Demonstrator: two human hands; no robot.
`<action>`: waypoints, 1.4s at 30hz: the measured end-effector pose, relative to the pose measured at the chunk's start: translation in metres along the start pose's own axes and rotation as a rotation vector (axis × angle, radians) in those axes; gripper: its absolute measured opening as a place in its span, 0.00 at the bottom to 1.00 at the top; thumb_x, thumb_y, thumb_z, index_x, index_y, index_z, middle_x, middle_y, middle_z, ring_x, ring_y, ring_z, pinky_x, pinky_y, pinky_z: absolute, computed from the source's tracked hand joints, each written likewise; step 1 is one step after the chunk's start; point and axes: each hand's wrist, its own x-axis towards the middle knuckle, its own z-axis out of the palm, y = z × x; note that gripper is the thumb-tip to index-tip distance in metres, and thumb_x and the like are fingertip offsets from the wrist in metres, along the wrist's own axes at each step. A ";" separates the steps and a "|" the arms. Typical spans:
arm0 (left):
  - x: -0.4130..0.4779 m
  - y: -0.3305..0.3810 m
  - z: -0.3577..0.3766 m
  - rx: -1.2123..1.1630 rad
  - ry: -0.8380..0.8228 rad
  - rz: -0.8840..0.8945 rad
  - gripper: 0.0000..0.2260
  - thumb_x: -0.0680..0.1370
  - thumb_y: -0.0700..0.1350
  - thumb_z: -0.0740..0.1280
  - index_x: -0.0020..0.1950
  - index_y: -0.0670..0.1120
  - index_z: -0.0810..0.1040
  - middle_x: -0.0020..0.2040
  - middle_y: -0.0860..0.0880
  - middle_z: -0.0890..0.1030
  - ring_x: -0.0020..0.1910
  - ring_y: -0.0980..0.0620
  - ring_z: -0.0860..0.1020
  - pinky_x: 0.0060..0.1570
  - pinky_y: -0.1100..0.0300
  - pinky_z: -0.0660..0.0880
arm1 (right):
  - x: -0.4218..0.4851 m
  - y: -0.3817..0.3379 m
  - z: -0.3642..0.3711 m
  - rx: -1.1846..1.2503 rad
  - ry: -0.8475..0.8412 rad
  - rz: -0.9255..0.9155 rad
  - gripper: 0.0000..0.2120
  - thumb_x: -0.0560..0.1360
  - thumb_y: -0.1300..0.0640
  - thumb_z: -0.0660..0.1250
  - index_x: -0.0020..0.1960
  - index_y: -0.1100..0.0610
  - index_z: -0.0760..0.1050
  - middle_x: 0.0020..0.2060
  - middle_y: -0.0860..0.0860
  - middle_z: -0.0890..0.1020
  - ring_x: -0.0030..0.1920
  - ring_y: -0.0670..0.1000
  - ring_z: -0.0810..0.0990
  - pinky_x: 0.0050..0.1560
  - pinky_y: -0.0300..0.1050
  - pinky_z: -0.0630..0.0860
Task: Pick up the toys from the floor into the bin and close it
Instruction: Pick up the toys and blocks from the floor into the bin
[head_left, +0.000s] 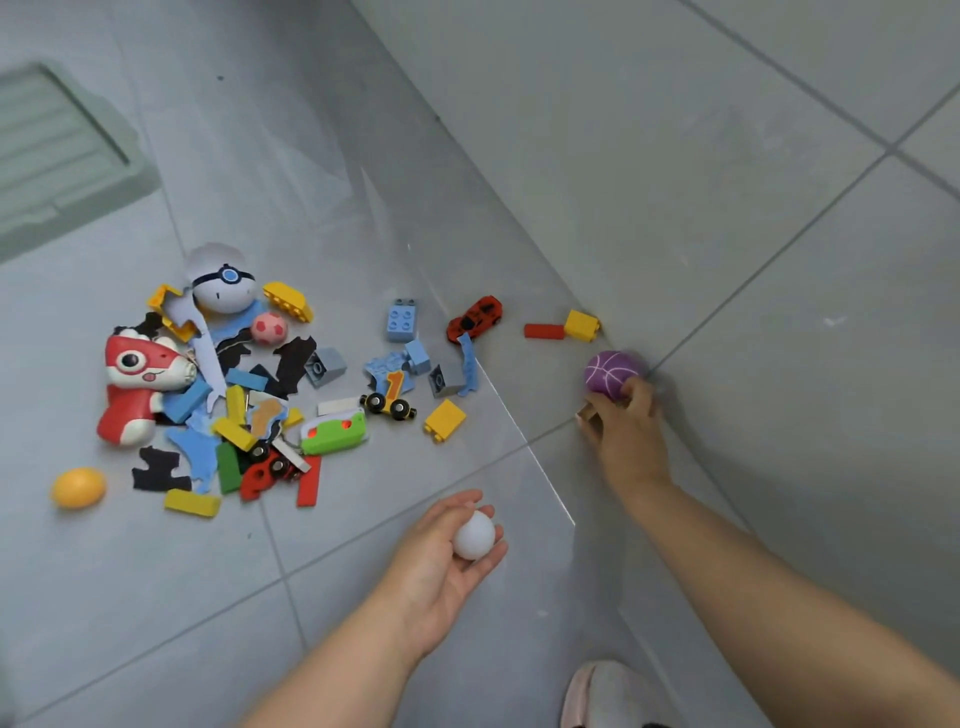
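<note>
My left hand (447, 556) lies palm up low in the middle and holds a white ball (474, 535). My right hand (626, 431) reaches to the right, its fingers closing around a purple ball (609, 373) on the floor; the hand is blurred. A heap of toys covers the floor at left: a red and white toy figure (137, 387), a white round toy (221, 283), a pink ball (268, 328), a red car (475, 318), an orange egg (78, 487) and several bricks. The pale green bin (57, 156) is at the top left.
A yellow brick (582, 325) and a red block (544, 331) lie near the purple ball. A blue brick (401, 319) and a yellow brick (445, 420) sit mid-floor. A slipper toe (608, 696) shows at the bottom. Grey tiles fill the right side.
</note>
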 end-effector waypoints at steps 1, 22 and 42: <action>-0.001 0.001 -0.001 -0.001 0.003 0.003 0.07 0.79 0.36 0.59 0.49 0.42 0.76 0.47 0.42 0.78 0.42 0.45 0.77 0.39 0.56 0.80 | -0.001 0.003 0.000 0.014 0.002 0.000 0.13 0.71 0.57 0.70 0.56 0.58 0.79 0.63 0.64 0.67 0.59 0.68 0.67 0.52 0.58 0.76; -0.002 0.005 -0.004 -0.018 0.000 0.007 0.05 0.79 0.38 0.61 0.50 0.43 0.76 0.49 0.43 0.78 0.44 0.46 0.77 0.49 0.52 0.76 | -0.034 0.052 -0.016 0.170 0.050 0.127 0.09 0.66 0.67 0.71 0.44 0.64 0.75 0.47 0.63 0.78 0.44 0.63 0.78 0.43 0.47 0.73; -0.002 0.020 -0.010 -0.279 -0.088 -0.007 0.17 0.76 0.58 0.61 0.46 0.45 0.79 0.46 0.45 0.80 0.47 0.45 0.78 0.42 0.54 0.80 | -0.099 -0.102 -0.056 0.438 0.035 -0.618 0.21 0.77 0.47 0.58 0.66 0.56 0.64 0.65 0.54 0.69 0.65 0.50 0.67 0.67 0.41 0.61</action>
